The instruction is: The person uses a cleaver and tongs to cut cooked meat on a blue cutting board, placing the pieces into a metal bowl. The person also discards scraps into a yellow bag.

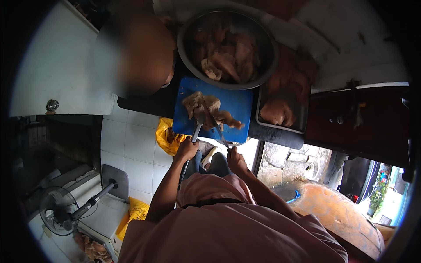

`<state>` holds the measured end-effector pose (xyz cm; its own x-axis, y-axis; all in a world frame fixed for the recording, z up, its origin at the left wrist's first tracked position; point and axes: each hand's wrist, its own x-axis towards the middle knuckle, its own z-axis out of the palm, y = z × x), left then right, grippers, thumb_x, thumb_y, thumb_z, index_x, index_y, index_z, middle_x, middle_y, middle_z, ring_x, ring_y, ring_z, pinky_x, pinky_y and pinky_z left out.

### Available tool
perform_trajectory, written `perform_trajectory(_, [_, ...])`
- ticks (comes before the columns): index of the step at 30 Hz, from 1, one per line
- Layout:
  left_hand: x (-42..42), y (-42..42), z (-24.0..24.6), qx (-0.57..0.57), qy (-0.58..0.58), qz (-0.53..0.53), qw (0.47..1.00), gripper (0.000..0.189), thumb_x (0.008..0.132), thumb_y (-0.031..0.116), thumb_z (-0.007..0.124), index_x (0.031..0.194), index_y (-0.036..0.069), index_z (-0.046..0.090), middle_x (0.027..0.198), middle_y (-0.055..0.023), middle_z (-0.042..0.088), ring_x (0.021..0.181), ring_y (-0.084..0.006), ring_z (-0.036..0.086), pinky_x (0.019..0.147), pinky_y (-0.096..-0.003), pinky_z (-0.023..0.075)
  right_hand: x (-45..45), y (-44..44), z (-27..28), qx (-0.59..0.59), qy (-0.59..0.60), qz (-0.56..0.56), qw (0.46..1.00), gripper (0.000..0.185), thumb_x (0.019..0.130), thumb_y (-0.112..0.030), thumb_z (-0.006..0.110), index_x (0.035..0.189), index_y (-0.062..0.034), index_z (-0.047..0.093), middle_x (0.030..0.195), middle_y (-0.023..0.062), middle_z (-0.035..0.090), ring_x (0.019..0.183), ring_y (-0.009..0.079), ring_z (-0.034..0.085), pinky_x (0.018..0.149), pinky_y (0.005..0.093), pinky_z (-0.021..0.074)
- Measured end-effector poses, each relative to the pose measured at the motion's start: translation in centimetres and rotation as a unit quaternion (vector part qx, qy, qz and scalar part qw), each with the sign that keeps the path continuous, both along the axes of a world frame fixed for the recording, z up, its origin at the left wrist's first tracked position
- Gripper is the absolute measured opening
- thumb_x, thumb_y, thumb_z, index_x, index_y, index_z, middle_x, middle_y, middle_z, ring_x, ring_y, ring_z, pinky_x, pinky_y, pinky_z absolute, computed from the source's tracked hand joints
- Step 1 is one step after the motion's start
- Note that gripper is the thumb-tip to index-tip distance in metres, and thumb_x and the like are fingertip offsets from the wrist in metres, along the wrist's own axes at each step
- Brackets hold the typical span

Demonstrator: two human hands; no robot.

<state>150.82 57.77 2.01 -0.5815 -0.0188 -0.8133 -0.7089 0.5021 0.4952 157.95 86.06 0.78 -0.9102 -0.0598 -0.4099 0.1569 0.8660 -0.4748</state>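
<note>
My left hand (187,149) grips a long-handled metal utensil (196,131), its far end against a piece of cooked meat (199,102). Whether that end is a fork or tongs, I cannot tell. In my right hand (237,161) is a knife (215,123), its long blade lying across the same meat. The meat spreads over a blue cutting board (243,102), with a narrower strip reaching right. Small scraps dot the board. Just beyond it stands a large metal basin (227,86) holding several chunks of meat (227,62).
Right of the board, a metal tray (279,126) holds large pieces of meat (278,111). A yellow plastic bag (162,133) sits below the board's left edge. A large blurred shape (144,49) fills the upper left. Behind me at left stands a fan (59,210).
</note>
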Motion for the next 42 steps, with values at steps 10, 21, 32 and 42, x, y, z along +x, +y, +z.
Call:
perform_trajectory(10, [0.4, -0.3, -1.1, 0.018, 0.028, -0.027, 0.999, 0.050, 0.095, 0.029, 0.059, 0.127, -0.008, 0.055, 0.097, -0.0336, 0.070, 0.076, -0.0407, 0.073, 0.069, -0.0494, 0.0568, -8.1, -4.9, 5.8, -0.044, -0.050, -0.056, 0.996, 0.028, 0.101, -0.019, 0.055, 0.118, 0.0001, 0.043, 0.090, 0.0401, 0.067, 0.087, 0.0606, 0.065, 0.077, 0.0705, 0.0479])
perform_trajectory(21, [1.2, 0.5, -2.4, -0.062, 0.097, -0.066, 0.991, 0.056, 0.093, 0.031, 0.060, 0.133, -0.007, 0.051, 0.117, -0.0379, 0.067, 0.113, -0.0541, 0.065, 0.098, -0.0584, 0.0531, -10.9, -7.0, 1.3, -0.009, -0.017, -0.025, 0.999, 0.036, 0.098, -0.015, 0.061, 0.124, 0.0028, 0.044, 0.096, 0.0339, 0.069, 0.084, 0.0569, 0.067, 0.077, 0.0680, 0.0507])
perform_trajectory(32, [1.1, -0.6, -3.0, -0.055, 0.098, -0.070, 0.991, 0.053, 0.096, 0.030, 0.063, 0.137, -0.002, 0.050, 0.119, -0.0344, 0.068, 0.113, -0.0518, 0.066, 0.096, -0.0563, 0.0534, -8.5, -6.7, -1.8, -0.041, 0.063, -0.028, 0.997, 0.033, 0.102, -0.018, 0.052, 0.127, 0.0003, 0.043, 0.089, 0.0364, 0.069, 0.082, 0.0578, 0.067, 0.076, 0.0688, 0.0507])
perform_trajectory(42, [-0.6, -4.0, 0.1, -0.005, 0.078, -0.097, 0.992, 0.067, 0.093, 0.039, 0.064, 0.141, -0.006, 0.051, 0.126, -0.0354, 0.067, 0.119, -0.0475, 0.066, 0.100, -0.0481, 0.0540, -1.1, -1.8, -0.4, -0.077, 0.039, -0.042, 0.995, 0.036, 0.103, -0.026, 0.057, 0.129, -0.0028, 0.048, 0.080, 0.0332, 0.069, 0.074, 0.0580, 0.067, 0.064, 0.0649, 0.0539])
